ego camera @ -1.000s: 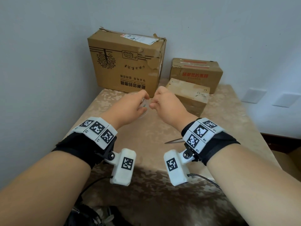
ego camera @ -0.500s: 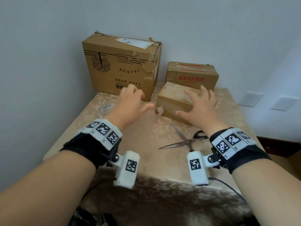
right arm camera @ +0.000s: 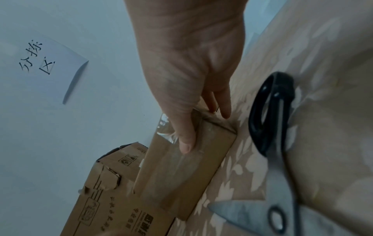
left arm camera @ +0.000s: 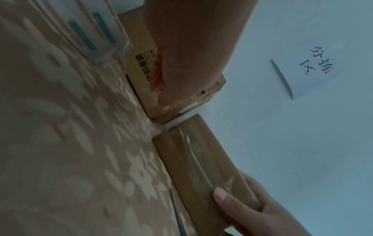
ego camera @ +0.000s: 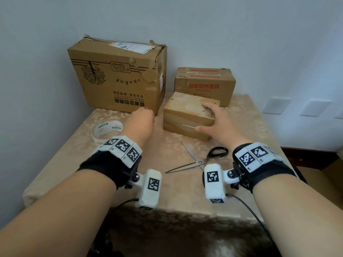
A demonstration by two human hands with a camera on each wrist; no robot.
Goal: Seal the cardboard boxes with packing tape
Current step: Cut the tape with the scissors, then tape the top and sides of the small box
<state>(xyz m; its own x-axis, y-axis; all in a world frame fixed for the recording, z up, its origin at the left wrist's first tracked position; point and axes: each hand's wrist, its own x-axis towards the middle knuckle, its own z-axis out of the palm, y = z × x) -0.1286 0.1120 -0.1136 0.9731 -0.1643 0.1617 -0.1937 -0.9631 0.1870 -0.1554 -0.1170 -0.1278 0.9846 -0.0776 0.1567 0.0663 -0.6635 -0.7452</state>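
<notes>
A small flat cardboard box lies mid-table with clear tape shining on its front face. My right hand grips its right end, fingers over the top and the thumb pressed on the front face. My left hand is at the box's left end, holding nothing. Its straight fingers touch the lower front corner of the large box. A roll of clear packing tape lies flat on the table to the left of my left wrist.
A medium box with red print stands at the back right against the wall. Open scissors with black handles lie near the front, just under my right wrist. The table has a patterned beige cloth; walls close in behind and left.
The tape roll I held between both hands a second ago now lies on the table. Both hands moved forward; the right one now grips the small box's end, and the left fingers closed together.
</notes>
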